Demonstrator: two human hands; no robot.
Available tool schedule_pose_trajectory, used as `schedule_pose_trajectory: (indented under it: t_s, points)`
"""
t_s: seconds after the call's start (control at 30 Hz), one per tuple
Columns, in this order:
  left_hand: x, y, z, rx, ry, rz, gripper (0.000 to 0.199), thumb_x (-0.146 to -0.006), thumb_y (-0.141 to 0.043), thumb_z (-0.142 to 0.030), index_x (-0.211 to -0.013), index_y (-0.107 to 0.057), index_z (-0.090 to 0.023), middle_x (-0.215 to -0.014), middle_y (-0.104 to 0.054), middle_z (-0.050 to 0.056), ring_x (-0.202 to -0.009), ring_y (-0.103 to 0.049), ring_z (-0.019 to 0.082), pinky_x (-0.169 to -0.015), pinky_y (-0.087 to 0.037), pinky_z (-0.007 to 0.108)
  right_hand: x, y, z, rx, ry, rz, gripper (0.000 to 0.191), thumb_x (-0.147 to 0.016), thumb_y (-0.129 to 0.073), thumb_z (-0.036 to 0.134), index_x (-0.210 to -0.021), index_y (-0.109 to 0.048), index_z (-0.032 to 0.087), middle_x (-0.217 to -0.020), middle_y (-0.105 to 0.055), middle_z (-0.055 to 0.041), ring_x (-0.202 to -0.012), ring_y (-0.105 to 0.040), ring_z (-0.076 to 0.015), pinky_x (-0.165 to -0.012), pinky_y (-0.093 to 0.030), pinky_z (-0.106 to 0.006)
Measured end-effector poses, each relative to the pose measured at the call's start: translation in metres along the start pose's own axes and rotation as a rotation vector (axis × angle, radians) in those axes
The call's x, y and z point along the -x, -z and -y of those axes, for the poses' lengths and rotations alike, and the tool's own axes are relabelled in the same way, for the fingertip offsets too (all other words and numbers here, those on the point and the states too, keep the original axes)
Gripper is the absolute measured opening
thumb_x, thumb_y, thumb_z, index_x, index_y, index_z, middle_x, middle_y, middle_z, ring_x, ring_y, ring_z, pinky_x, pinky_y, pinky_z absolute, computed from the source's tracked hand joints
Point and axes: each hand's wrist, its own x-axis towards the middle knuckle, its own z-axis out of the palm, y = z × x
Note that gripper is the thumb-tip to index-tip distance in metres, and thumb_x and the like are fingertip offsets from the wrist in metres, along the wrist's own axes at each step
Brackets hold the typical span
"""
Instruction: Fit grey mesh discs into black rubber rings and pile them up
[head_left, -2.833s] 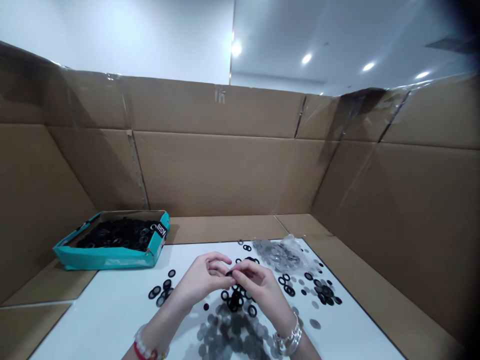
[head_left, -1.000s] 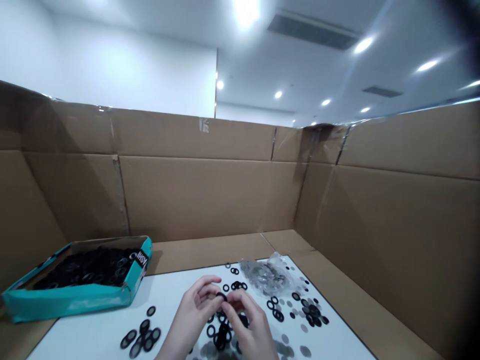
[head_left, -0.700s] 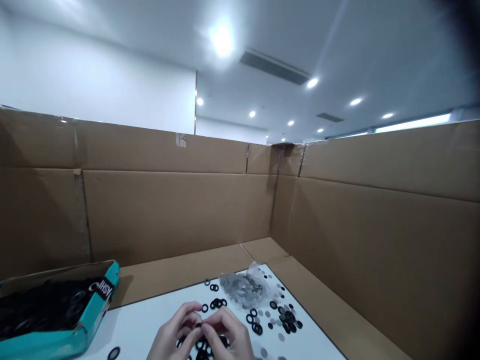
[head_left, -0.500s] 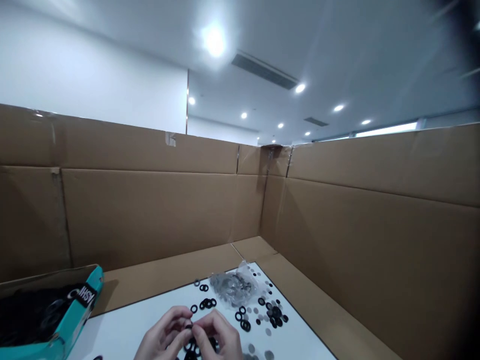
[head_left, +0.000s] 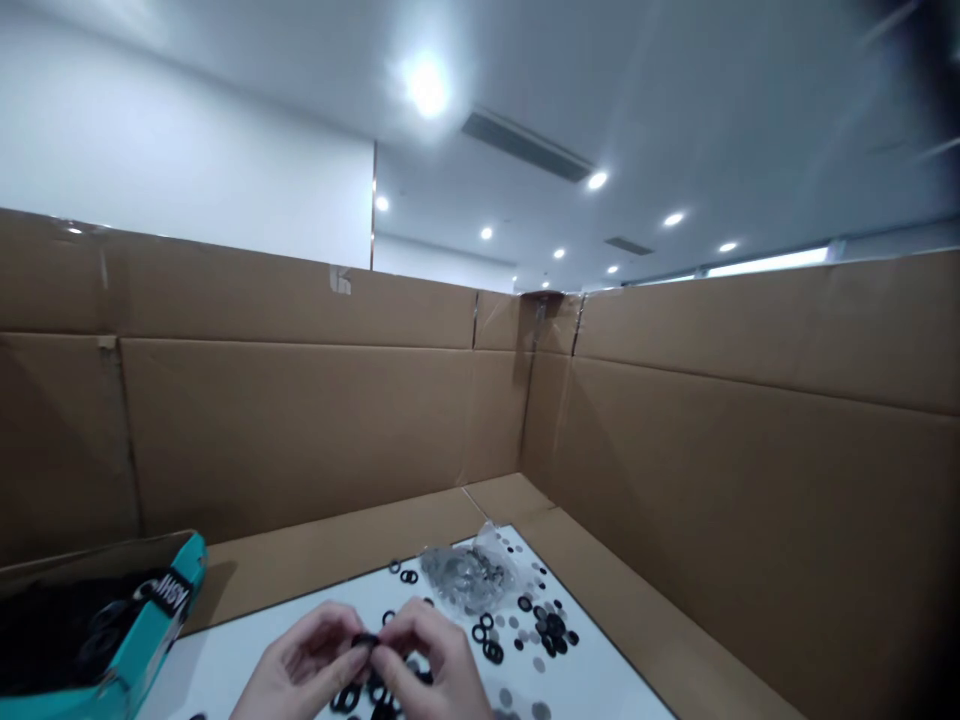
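Low in the head view, my left hand [head_left: 311,662] and my right hand [head_left: 431,660] meet over the white board [head_left: 600,680]. Thumbs and fingers of both pinch one small black ring [head_left: 365,640] between them. Below and partly hidden by the hands lies a pile of black rings [head_left: 384,705]. Further black rings [head_left: 487,640] lie to the right of my right hand. Beyond them rests a clear plastic bag [head_left: 469,575] with small grey pieces inside.
At the left stands a teal box [head_left: 161,625] with dark contents. Black and grey discs [head_left: 553,630] are scattered on the board's right side. Tall cardboard walls [head_left: 300,430] close off the back and right.
Both hands have shifted slightly up and left, and the ring between them shows more plainly. More of the pile below has come into view.
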Motion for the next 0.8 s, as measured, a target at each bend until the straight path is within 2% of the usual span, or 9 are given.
schedule_pose_trajectory:
  t_s: [0.07,0.13,0.23,0.37,0.43,0.57,0.73,0.8]
  points:
    - [0.006,-0.002,-0.011,-0.037,-0.019,0.012,0.030,-0.058,-0.084,-0.036,-0.066,-0.062,-0.018,-0.065,-0.058,-0.002,-0.065,-0.056,0.013,-0.062,-0.049,0.021,-0.001,0.006,0.015,-0.014,-0.034,0.094,0.009,-0.080,-0.060,0.023,-0.074,-0.060,0.016,-0.074,-0.060,-0.0028,-0.070,-0.058,-0.0166,-0.067,-0.045,-0.026]
    - [0.013,-0.005,-0.021,-0.075,-0.018,-0.023,0.029,-0.061,-0.082,-0.034,-0.072,-0.060,-0.018,-0.071,-0.059,-0.002,-0.071,-0.057,0.013,-0.067,-0.047,0.020,-0.002,0.009,0.022,-0.033,-0.036,0.143,0.014,-0.084,-0.059,0.027,-0.075,-0.056,0.017,-0.074,-0.056,-0.0016,-0.071,-0.055,-0.0155,-0.066,-0.043,-0.026]
    - [0.017,-0.008,-0.031,-0.077,0.037,0.015,0.034,-0.062,-0.082,-0.032,-0.084,-0.059,-0.019,-0.072,-0.060,-0.003,-0.071,-0.056,0.012,-0.067,-0.045,0.020,-0.002,0.009,0.019,-0.099,-0.067,0.204,0.021,-0.088,-0.056,0.033,-0.076,-0.051,0.017,-0.073,-0.051,0.0001,-0.068,-0.049,-0.0140,-0.064,-0.039,-0.025]
    - [0.016,-0.005,-0.029,-0.069,0.141,0.108,0.038,-0.062,-0.082,-0.031,-0.091,-0.061,-0.018,-0.071,-0.058,-0.003,-0.064,-0.052,0.009,-0.061,-0.043,0.019,0.000,0.006,0.010,-0.181,-0.069,0.283,0.024,-0.091,-0.052,0.036,-0.076,-0.045,0.019,-0.073,-0.045,0.0014,-0.068,-0.044,-0.0137,-0.063,-0.036,-0.025]
    - [0.015,-0.004,-0.025,-0.034,0.163,0.116,0.039,-0.061,-0.082,-0.030,-0.091,-0.062,-0.017,-0.070,-0.058,-0.003,-0.061,-0.052,0.009,-0.060,-0.043,0.020,0.003,0.005,0.006,-0.152,-0.045,0.275,0.025,-0.093,-0.050,0.035,-0.074,-0.042,0.020,-0.073,-0.043,0.0017,-0.068,-0.042,-0.0140,-0.064,-0.035,-0.026]
    - [0.013,-0.004,-0.018,0.029,0.158,0.009,0.038,-0.060,-0.083,-0.029,-0.090,-0.063,-0.016,-0.072,-0.062,-0.001,-0.066,-0.057,0.011,-0.065,-0.046,0.023,0.008,0.003,0.003,-0.038,-0.043,0.241,0.023,-0.095,-0.043,0.029,-0.074,-0.038,0.021,-0.074,-0.042,0.0016,-0.068,-0.040,-0.0145,-0.064,-0.034,-0.027]
    - [0.011,-0.006,-0.014,0.049,0.184,-0.011,0.035,-0.058,-0.084,-0.031,-0.084,-0.066,-0.015,-0.072,-0.065,0.001,-0.064,-0.059,0.012,-0.064,-0.048,0.024,0.009,0.004,0.002,0.005,-0.050,0.245,0.020,-0.095,-0.042,0.025,-0.076,-0.039,0.021,-0.076,-0.044,0.0011,-0.069,-0.042,-0.0148,-0.065,-0.034,-0.027]
    - [0.011,-0.008,-0.013,0.066,0.168,-0.054,0.035,-0.057,-0.085,-0.030,-0.082,-0.066,-0.015,-0.071,-0.065,0.001,-0.065,-0.060,0.012,-0.064,-0.048,0.023,0.009,0.004,0.002,0.028,-0.037,0.240,0.019,-0.095,-0.042,0.024,-0.076,-0.039,0.021,-0.076,-0.044,0.0012,-0.069,-0.042,-0.0147,-0.064,-0.034,-0.027]
